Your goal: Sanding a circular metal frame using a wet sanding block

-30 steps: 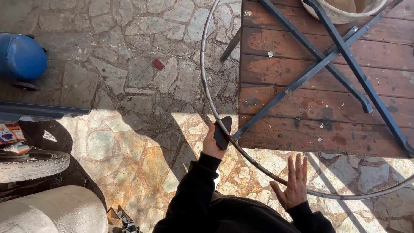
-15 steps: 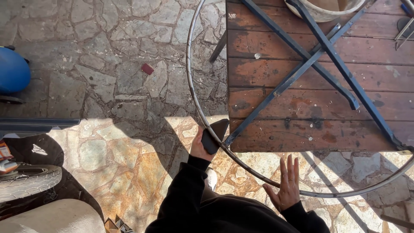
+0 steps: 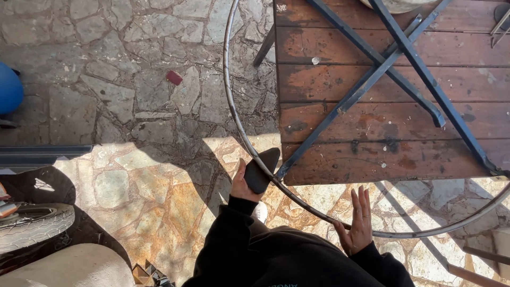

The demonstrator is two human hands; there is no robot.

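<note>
A large metal ring (image 3: 229,101) with dark blue crossed bars (image 3: 372,79) lies over a worn brown wooden table (image 3: 329,85). My left hand (image 3: 241,186) holds a flat black pad (image 3: 261,169) pressed against the ring's near left rim. My right hand (image 3: 360,220) is flat with fingers apart and rests against the ring's near edge. Both arms wear black sleeves.
Stone paving (image 3: 133,106) covers the ground, sunlit near me. A small red object (image 3: 174,77) lies on it. A blue rounded thing (image 3: 9,89) sits at the left edge. A tyre-like mesh item (image 3: 32,226) and a pale cushion (image 3: 69,268) are at bottom left.
The view has shifted, so the table and ring sit further left in frame. My left hand and the black pad stay on the ring's rim; my right hand stays open.
</note>
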